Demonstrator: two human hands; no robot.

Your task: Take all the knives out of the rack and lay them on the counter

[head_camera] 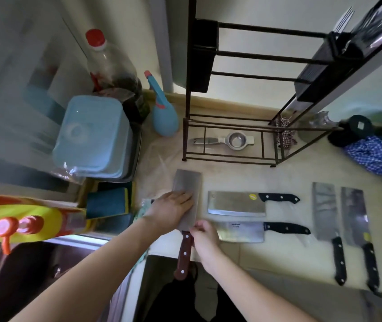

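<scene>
A pale beige stone-look counter (278, 256) holds the tall black metal-frame rack (250, 98) at its back edge, with no knife visible in the rack's slotted holders, though the blurred upper right cannot be read. Four broad steel cleavers with black riveted handles (236, 203) lie on the counter in front of the rack: two crosswise, two lengthwise further right, all apart from one another. A fifth, a wide steel cleaver with a reddish-brown wooden handle (186, 201), rests flat left of them, its handle overhanging the counter's front edge. The person's left hand (172, 209) lies open, palm flat on the blade; the right hand (205, 233) pinches lightly where blade meets handle, fingers curled, nothing lifted. This looks like the last placement. To finish well, slide the cleaver back until the handle is fully supported, keep fingers off the cutting edge, and lift both hands straight up.
</scene>
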